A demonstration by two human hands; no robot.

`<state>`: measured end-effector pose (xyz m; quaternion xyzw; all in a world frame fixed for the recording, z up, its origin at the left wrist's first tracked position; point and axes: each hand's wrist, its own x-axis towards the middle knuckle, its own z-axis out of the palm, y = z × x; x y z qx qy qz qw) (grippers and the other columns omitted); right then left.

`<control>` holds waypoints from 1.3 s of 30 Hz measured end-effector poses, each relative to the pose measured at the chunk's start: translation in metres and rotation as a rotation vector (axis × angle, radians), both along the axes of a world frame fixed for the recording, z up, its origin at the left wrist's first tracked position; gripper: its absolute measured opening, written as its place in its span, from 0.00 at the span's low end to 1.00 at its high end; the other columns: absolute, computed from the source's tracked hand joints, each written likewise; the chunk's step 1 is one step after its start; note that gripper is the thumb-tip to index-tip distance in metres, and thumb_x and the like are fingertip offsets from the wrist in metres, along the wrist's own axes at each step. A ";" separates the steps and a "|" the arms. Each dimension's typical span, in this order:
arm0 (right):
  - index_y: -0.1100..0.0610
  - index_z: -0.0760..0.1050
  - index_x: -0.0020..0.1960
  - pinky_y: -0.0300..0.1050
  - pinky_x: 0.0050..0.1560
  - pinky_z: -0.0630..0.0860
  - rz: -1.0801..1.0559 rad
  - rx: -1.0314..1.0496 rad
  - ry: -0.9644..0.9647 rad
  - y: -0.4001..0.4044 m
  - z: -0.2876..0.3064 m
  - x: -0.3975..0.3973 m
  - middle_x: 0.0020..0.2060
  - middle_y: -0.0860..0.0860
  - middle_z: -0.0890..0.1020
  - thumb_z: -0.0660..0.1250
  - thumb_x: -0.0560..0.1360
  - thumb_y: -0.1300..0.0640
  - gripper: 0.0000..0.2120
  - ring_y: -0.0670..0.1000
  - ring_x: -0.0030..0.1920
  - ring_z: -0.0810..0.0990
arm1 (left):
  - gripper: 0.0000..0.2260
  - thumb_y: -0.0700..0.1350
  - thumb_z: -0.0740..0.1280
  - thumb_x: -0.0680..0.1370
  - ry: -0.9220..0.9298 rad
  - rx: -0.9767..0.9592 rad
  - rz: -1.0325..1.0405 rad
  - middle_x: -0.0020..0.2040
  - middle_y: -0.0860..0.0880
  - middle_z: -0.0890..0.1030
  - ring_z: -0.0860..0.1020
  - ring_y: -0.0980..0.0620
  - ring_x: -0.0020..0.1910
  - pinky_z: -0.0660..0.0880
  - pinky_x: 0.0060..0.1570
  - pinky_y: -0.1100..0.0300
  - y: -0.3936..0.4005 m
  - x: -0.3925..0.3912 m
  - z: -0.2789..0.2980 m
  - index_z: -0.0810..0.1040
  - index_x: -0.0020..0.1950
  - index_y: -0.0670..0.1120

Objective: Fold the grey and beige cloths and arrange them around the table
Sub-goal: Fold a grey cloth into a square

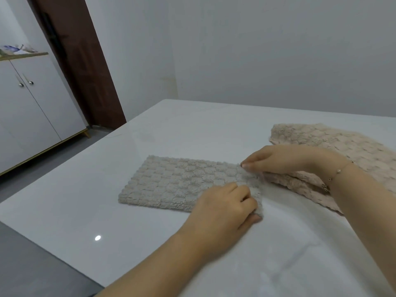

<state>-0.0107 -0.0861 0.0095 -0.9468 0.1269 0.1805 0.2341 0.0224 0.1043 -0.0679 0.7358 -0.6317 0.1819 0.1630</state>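
Note:
A grey fluffy cloth (171, 181) lies folded into a long rectangle on the white table (192, 125). My left hand (227, 206) pinches the near right corner of the grey cloth. My right hand (278, 159) pinches its far right corner, with a thin bracelet on the wrist. A beige cloth (334, 142) lies spread out flat to the right, partly under my right forearm and touching the grey cloth's right end.
The table's left edge runs diagonally, with grey floor (42, 163) beyond it. A white cabinet (32, 108) stands at the left, next to a dark brown door (81, 67). A white wall is behind the table.

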 end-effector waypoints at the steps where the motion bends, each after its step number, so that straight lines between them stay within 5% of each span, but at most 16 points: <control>1: 0.45 0.69 0.69 0.40 0.64 0.64 0.053 -0.025 0.015 -0.002 0.001 -0.002 0.65 0.42 0.73 0.61 0.77 0.43 0.21 0.44 0.65 0.71 | 0.11 0.51 0.62 0.78 -0.020 -0.017 0.010 0.39 0.51 0.77 0.74 0.50 0.37 0.71 0.32 0.55 -0.001 -0.001 -0.003 0.78 0.41 0.47; 4: 0.39 0.67 0.69 0.43 0.68 0.64 0.094 -0.031 0.052 -0.007 0.002 -0.003 0.68 0.41 0.69 0.69 0.73 0.56 0.28 0.42 0.65 0.69 | 0.09 0.49 0.61 0.79 0.122 -0.072 0.096 0.39 0.53 0.76 0.73 0.52 0.39 0.69 0.36 0.58 0.002 -0.006 0.000 0.75 0.42 0.48; 7: 0.35 0.70 0.65 0.41 0.66 0.64 0.149 0.031 0.051 -0.009 0.002 -0.005 0.70 0.37 0.64 0.69 0.68 0.66 0.34 0.36 0.61 0.68 | 0.07 0.50 0.60 0.80 0.514 -0.200 0.225 0.36 0.57 0.73 0.71 0.59 0.37 0.66 0.37 0.63 0.010 -0.009 0.005 0.71 0.43 0.52; 11: 0.42 0.71 0.66 0.30 0.52 0.67 0.141 0.027 -0.032 -0.004 -0.003 -0.004 0.65 0.37 0.68 0.74 0.68 0.61 0.30 0.39 0.56 0.69 | 0.09 0.48 0.62 0.80 0.940 -0.378 0.202 0.31 0.55 0.73 0.69 0.57 0.31 0.66 0.33 0.64 0.024 -0.004 0.009 0.73 0.40 0.51; 15: 0.50 0.80 0.57 0.42 0.54 0.77 0.098 0.264 -0.272 -0.006 -0.016 0.001 0.50 0.45 0.83 0.76 0.68 0.58 0.18 0.47 0.49 0.82 | 0.08 0.47 0.60 0.80 1.201 -0.540 0.210 0.31 0.55 0.73 0.70 0.57 0.31 0.67 0.32 0.67 0.043 0.000 0.012 0.74 0.44 0.45; 18: 0.61 0.80 0.47 0.38 0.34 0.67 0.091 0.468 -0.328 -0.002 -0.014 -0.001 0.36 0.53 0.80 0.76 0.68 0.53 0.13 0.51 0.33 0.72 | 0.05 0.46 0.59 0.81 1.291 -0.644 0.245 0.31 0.49 0.77 0.75 0.56 0.32 0.71 0.34 0.67 0.054 0.005 0.012 0.72 0.54 0.49; 21: 0.62 0.78 0.40 0.43 0.39 0.63 0.094 0.513 -0.324 0.006 -0.017 0.002 0.35 0.63 0.74 0.78 0.65 0.49 0.17 0.53 0.36 0.68 | 0.08 0.44 0.60 0.81 1.259 -0.664 0.220 0.35 0.36 0.74 0.72 0.48 0.35 0.68 0.39 0.55 0.061 0.005 0.009 0.73 0.55 0.56; 24: 0.67 0.78 0.46 0.47 0.43 0.72 0.090 0.549 -0.311 0.014 -0.019 0.002 0.40 0.63 0.80 0.77 0.66 0.53 0.19 0.56 0.39 0.76 | 0.06 0.49 0.62 0.76 1.177 -0.660 0.191 0.32 0.52 0.72 0.68 0.54 0.32 0.65 0.35 0.61 0.066 -0.002 0.011 0.78 0.43 0.51; 27: 0.68 0.77 0.50 0.56 0.58 0.75 0.078 0.634 -0.326 0.017 -0.023 0.002 0.49 0.67 0.81 0.77 0.68 0.56 0.19 0.64 0.51 0.81 | 0.15 0.58 0.68 0.71 1.113 -0.662 0.232 0.29 0.51 0.71 0.68 0.55 0.30 0.65 0.31 0.63 0.067 -0.007 0.010 0.75 0.37 0.46; 30: 0.73 0.72 0.49 0.54 0.52 0.74 0.059 0.663 -0.344 0.019 -0.026 0.003 0.45 0.73 0.76 0.78 0.66 0.51 0.28 0.63 0.41 0.77 | 0.16 0.56 0.72 0.68 1.107 -0.694 0.347 0.32 0.39 0.73 0.70 0.52 0.32 0.66 0.35 0.58 0.069 -0.007 0.011 0.75 0.36 0.44; 33: 0.72 0.72 0.43 0.42 0.42 0.71 0.067 0.696 -0.362 0.017 -0.026 0.003 0.34 0.61 0.75 0.76 0.68 0.54 0.22 0.55 0.36 0.73 | 0.14 0.54 0.71 0.68 1.150 -0.737 0.374 0.37 0.34 0.75 0.72 0.49 0.35 0.68 0.39 0.54 0.073 -0.005 0.014 0.76 0.36 0.43; 36: 0.61 0.80 0.53 0.50 0.63 0.73 0.162 0.671 -0.253 0.019 -0.023 0.001 0.52 0.54 0.84 0.75 0.69 0.57 0.15 0.54 0.55 0.82 | 0.14 0.51 0.72 0.68 1.216 -0.794 0.358 0.34 0.39 0.75 0.73 0.50 0.35 0.69 0.39 0.55 0.080 0.003 0.022 0.76 0.37 0.41; 39: 0.60 0.81 0.55 0.48 0.65 0.70 0.122 0.725 -0.320 0.025 -0.022 0.017 0.55 0.53 0.83 0.73 0.70 0.58 0.15 0.51 0.59 0.80 | 0.08 0.42 0.72 0.71 1.278 -0.814 0.351 0.32 0.47 0.78 0.76 0.54 0.34 0.73 0.37 0.61 0.087 0.025 0.035 0.75 0.42 0.42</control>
